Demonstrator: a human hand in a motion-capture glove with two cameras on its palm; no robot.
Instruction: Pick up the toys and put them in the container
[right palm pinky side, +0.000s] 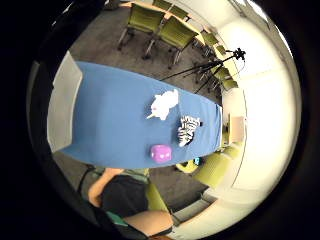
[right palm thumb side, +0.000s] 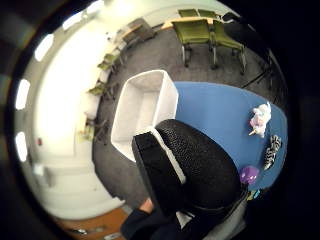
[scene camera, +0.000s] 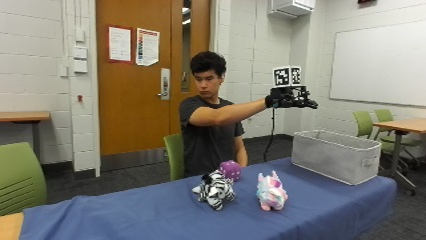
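Right hand raised high over the table, holding nothing (finger posture cannot be told). Zebra, unicorn and purple toy await pickup mid-table; container at its end. Next: descend and grasp.

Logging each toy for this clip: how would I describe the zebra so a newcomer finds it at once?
On the blue-clothed table, three toys sit near the middle, away from the grey container. The zebra stands between the purple toy and the pink-and-white unicorn; only it has black-and-white stripes.
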